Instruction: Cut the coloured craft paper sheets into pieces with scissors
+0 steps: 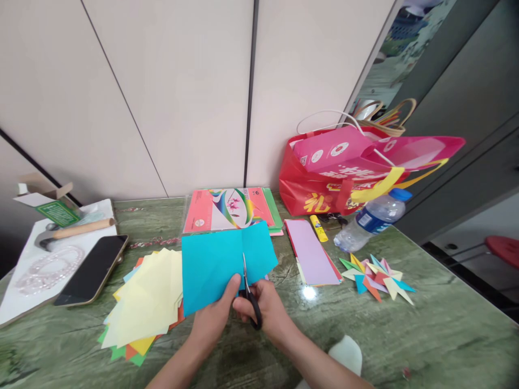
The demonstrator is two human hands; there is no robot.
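A bright blue sheet of paper (213,265) is held up above the table by my left hand (214,313), thumb on top near its lower edge. My right hand (265,308) is closed around the black handles of a pair of scissors (252,305). Their blades lie along the sheet, pointing away from me, and a cut line splits the lower part of the paper. Left of the sheet lies a fanned pile of coloured paper squares (141,302), pale yellow on top. To the right are a stack of paper strips (310,254), lilac uppermost, and folded paper stars (377,275).
Behind the sheet lies a coloured-paper pack (231,208). A glue stick (318,228), water bottle (371,219) and red gift bag (324,183) stand or lie right. At left are a phone (93,270), a hammer (75,231), a beaded string (51,270) and a green box (54,208).
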